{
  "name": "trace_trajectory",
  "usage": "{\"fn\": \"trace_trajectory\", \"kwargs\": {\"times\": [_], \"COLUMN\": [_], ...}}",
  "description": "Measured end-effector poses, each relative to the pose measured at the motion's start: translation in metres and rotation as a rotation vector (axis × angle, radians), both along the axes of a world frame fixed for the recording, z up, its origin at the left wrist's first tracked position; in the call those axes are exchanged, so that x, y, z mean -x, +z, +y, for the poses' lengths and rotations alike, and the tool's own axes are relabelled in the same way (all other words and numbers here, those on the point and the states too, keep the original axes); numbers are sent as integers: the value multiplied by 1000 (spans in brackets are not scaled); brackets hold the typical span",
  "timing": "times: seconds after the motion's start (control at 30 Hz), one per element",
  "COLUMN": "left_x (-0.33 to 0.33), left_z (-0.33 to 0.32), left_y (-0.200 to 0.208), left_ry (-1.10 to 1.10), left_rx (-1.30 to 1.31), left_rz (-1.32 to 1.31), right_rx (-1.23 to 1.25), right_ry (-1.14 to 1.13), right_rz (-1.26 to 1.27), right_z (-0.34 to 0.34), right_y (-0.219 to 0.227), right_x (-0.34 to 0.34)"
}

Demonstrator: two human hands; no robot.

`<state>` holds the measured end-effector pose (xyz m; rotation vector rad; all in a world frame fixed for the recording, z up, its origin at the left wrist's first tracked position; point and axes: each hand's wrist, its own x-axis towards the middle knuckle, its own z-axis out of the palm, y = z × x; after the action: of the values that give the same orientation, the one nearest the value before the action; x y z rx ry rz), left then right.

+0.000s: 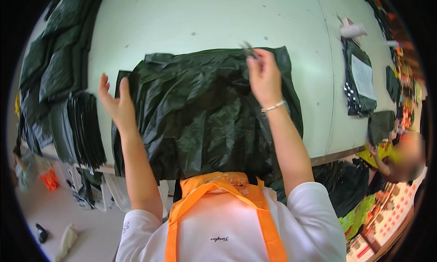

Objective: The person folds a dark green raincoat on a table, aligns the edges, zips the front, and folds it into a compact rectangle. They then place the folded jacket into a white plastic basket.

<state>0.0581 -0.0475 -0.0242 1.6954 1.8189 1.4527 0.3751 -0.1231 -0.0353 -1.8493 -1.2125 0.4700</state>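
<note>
A large piece of dark green, shiny fabric (195,112), wrinkled and lying in folds, is spread on the table before me and hangs to its front edge. Above its left side is my left hand (117,105), thumb and fingers apart, holding nothing. My right hand (265,78), with a bracelet at the wrist, is over the upper right part of the fabric. Its fingers are closed on a small metal tool, which looks like thread snips (247,49), with the blades pointing up and away. I cannot tell whether the blades touch the cloth.
Stacks of folded dark green fabric (68,57) line the table's left side, with a thinner upright-looking pile (86,125) nearer me. To the right lie a dark bundle with a white paper (363,78) and a pale cylinder (353,31). Another person (382,159) is at the right edge.
</note>
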Motion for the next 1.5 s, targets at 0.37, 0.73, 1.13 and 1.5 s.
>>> {"fn": "trace_trajectory", "kwargs": {"times": [0.37,0.73,1.13,1.5], "left_x": [-172,-253,-112,-22], "left_z": [-102,-161,-307,-414], "left_y": [-47,-25,169,184], "left_ry": [-658,-591,-1760,-2437], "left_rx": [1182,978,920,715], "left_rz": [-414,-528,-691,-1261], "right_rx": [484,175,-91,334], "right_ry": [-751,312,842,512], "right_rz": [-767,530,92,335], "right_z": [-208,-211,-230,-406], "right_y": [-118,-49,-2,-7], "right_x": [-272,-63,14,112]}}
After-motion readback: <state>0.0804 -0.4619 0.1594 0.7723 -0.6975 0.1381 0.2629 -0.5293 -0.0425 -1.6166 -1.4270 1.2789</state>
